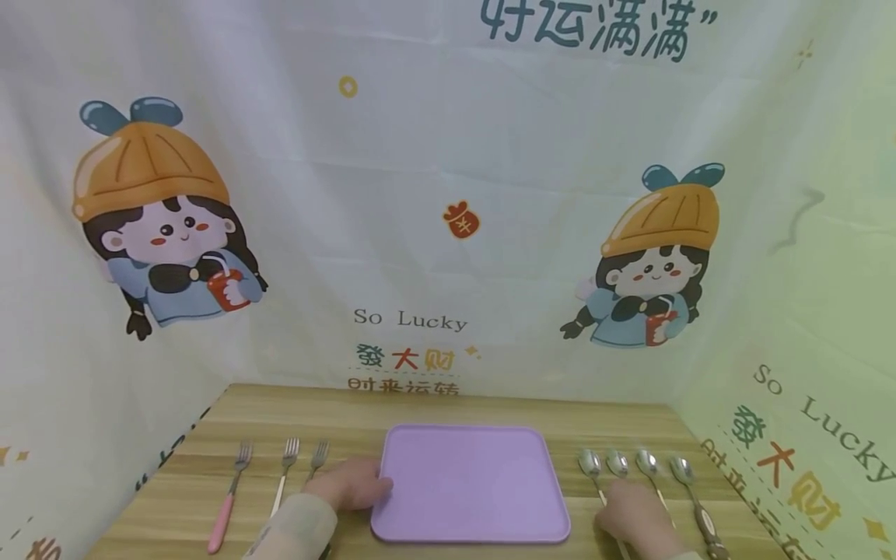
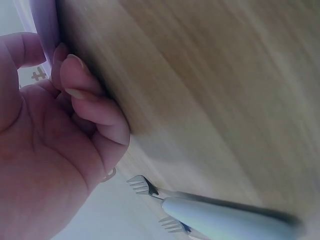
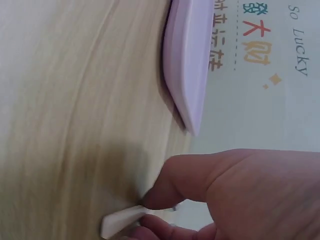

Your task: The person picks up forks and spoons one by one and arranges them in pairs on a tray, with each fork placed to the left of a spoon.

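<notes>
A lilac tray (image 1: 470, 484) lies on the wooden table. My left hand (image 1: 353, 484) grips its left rim, thumb over the edge and the other fingers curled against its side (image 2: 44, 30). On the right, my right hand (image 1: 635, 515) pinches the pale handle (image 3: 122, 221) of a spoon between thumb and fingers. That handle seems to belong to the leftmost spoon (image 1: 590, 463); the hand covers its middle. Beside it lie a second spoon (image 1: 617, 463), a third spoon (image 1: 647, 463) and a brown-handled spoon (image 1: 704, 521).
Left of the tray lie a pink-handled fork (image 1: 222, 519), a white-handled fork (image 1: 290, 453) and another fork (image 1: 320, 454), partly hidden by the left hand. A printed cloth (image 1: 532, 155) hangs behind the table (image 1: 315, 412) and along both sides.
</notes>
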Motion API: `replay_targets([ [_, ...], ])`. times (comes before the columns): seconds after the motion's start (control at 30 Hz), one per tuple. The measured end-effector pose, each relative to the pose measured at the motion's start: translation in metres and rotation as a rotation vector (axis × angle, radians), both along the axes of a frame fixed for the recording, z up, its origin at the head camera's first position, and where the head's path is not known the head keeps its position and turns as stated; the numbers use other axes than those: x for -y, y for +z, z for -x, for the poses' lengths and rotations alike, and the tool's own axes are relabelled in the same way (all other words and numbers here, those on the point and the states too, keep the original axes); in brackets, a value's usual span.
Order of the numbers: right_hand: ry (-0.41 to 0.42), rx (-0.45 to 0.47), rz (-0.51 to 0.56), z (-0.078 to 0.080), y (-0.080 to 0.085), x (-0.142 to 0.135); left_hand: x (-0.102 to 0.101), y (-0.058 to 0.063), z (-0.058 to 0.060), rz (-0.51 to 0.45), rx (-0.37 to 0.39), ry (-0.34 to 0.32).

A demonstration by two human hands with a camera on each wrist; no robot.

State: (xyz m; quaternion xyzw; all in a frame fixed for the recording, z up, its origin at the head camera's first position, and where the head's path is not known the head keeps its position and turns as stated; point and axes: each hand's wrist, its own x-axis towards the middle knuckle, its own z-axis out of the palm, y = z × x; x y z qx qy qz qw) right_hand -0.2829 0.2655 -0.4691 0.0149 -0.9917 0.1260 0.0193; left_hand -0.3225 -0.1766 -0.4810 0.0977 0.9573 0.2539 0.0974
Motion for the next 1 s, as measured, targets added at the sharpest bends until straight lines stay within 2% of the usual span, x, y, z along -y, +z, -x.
replay_targets([
  [0.33, -0.093, 0.069, 0.090, -0.0038, 0.0029, -0.0013, -0.0017, 0.0015, -0.0006, -0.007, 0.009, 0.001],
  [0.47, -0.100, 0.090, 0.104, -0.0027, 0.0021, -0.0010, -0.0008, 0.0020, 0.0000, -0.013, 0.011, -0.001],
  [0.7, -0.078, 0.071, 0.127, 0.0019, 0.0029, 0.0001, 0.0067, 0.0005, 0.0067, 0.013, 0.016, -0.024],
  [0.9, -0.085, 0.076, 0.108, 0.0040, -0.0009, -0.0043, 0.0022, 0.0021, 0.0023, -0.005, 0.011, -0.002],
  [1.0, -0.080, 0.073, 0.101, 0.0038, -0.0019, -0.0081, 0.0002, 0.0011, 0.0033, 0.011, 0.013, -0.012],
])
